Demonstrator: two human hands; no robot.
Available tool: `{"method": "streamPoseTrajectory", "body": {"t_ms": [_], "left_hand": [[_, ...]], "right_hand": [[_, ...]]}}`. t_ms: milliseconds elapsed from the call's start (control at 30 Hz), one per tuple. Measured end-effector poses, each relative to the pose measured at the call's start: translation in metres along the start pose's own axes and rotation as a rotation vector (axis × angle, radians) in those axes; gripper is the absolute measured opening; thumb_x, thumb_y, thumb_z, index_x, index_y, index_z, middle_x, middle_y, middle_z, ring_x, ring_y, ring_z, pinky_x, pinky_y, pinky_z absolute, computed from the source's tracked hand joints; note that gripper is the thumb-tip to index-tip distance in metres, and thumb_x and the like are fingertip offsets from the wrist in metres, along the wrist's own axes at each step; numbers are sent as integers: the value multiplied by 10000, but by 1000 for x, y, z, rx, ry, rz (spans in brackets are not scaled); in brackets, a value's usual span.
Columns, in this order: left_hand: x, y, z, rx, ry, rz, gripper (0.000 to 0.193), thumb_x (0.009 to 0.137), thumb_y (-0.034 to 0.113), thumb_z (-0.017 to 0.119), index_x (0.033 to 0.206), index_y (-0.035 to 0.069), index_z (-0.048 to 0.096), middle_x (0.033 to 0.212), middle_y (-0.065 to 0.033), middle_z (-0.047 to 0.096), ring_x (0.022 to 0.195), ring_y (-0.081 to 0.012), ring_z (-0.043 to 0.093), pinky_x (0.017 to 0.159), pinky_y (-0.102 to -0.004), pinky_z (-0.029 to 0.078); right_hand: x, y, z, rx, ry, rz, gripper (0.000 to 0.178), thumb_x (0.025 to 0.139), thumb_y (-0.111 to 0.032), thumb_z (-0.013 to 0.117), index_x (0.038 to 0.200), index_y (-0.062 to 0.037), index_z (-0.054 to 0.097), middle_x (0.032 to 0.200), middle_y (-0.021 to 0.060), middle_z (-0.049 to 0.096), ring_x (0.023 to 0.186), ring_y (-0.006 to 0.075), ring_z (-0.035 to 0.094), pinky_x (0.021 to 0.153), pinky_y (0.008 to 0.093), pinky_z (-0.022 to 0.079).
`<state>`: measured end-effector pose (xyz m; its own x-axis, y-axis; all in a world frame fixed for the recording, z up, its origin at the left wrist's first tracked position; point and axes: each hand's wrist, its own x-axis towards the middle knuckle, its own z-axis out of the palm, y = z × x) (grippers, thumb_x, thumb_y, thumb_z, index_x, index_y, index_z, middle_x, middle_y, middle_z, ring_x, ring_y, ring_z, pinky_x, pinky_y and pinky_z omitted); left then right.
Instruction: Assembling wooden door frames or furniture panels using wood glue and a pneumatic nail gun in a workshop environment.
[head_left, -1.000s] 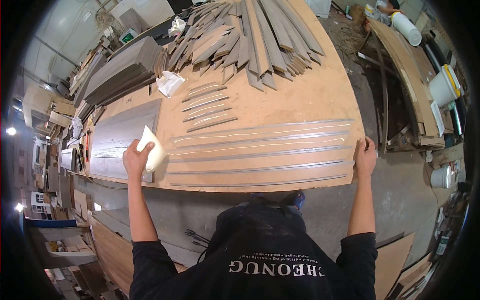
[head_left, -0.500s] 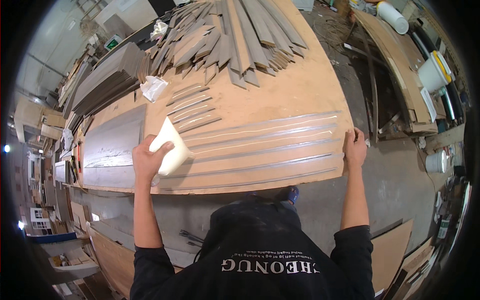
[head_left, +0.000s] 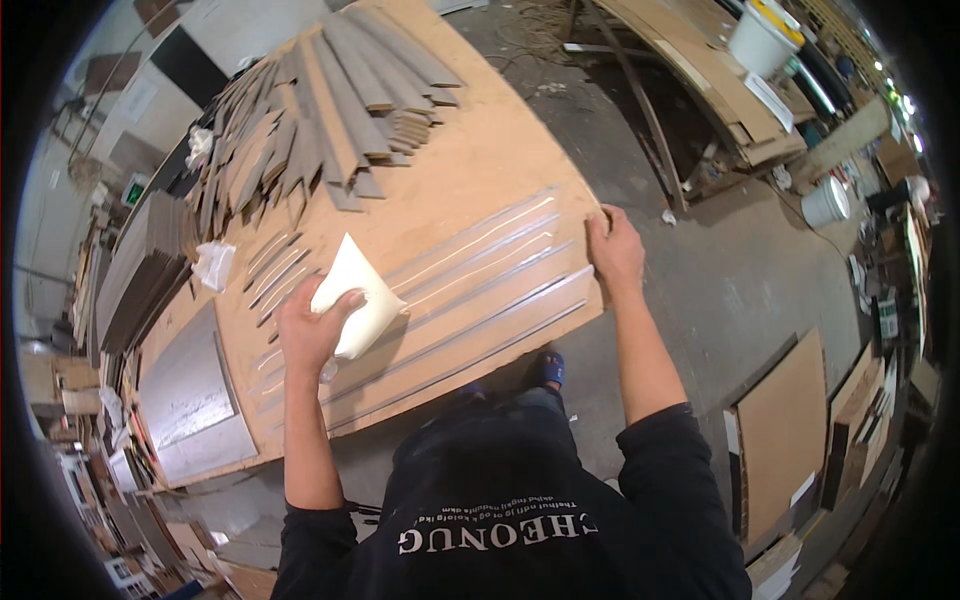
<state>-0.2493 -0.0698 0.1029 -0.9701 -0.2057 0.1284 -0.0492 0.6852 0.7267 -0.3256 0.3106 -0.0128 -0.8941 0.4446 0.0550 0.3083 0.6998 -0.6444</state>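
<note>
Evidently, soft, cream-white, pointed pouch sits above near half of tan wooden table, clamped in left hand, one corner toward table's right edge, presumably for control. Right hand apart, curled at table's right edge; whether gripping, cannot tell. Table's front: long, slim, glossy grey strips, parallel, spaced, presumably for access. Table's far end: heaped flat, matte grey-brown slats.

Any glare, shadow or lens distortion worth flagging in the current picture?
Head view: whitish glare on the grey panel; head view: a shadow beside the cream bag on the tabletop; head view: fisheye bending, with black corners.
</note>
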Motion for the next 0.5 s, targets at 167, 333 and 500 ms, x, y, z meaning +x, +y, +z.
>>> {"method": "streamPoseTrajectory", "body": {"t_ms": [167,333,500], "left_hand": [[13,28,29,-16,-74,12,227,718,166,796,866,28,696,718,-67,696,638,-109,632,608,-261,488],[24,44,56,-111,-119,12,233,723,142,799,878,14,681,712,-61,694,638,-96,621,610,-254,489],[29,45,75,-124,-163,33,249,715,137,806,883,10,673,722,-64,694,649,-98,624,618,-255,491]], "right_hand": [[1,4,0,28,26,7,432,850,-435,570,1140,-117,611,1056,166,655,985,364,613,834,434,481],[3,4,-1,31,14,22,431,853,-429,578,1149,-116,602,1072,161,652,985,354,616,843,423,481],[5,2,-1,53,-17,51,407,860,-428,579,1113,-110,605,1036,151,661,953,345,625,822,431,485]]}}
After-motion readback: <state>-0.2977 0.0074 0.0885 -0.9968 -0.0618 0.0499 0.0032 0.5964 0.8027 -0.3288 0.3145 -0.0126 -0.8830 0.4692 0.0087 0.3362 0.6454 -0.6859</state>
